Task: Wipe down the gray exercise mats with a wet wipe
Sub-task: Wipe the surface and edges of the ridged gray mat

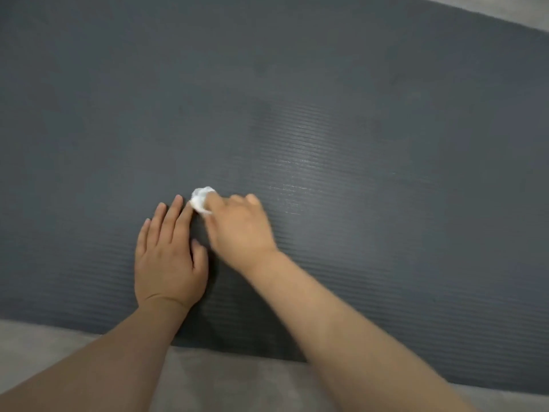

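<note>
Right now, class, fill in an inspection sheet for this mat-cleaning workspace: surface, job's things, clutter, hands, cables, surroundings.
Surface: gray ribbed exercise mat lying flat; a shinier streaked patch shows to the right of the hands.
Job's things: crumpled white wet wipe, held against the mat.
Clutter: nothing seen.
Hands: left hand flat on the mat, fingers straight; right hand grips the wipe, its outline blurred.
Cables: nothing seen.
Surroundings: light gray floor along the mat's near edge and at the far right corner.
</note>
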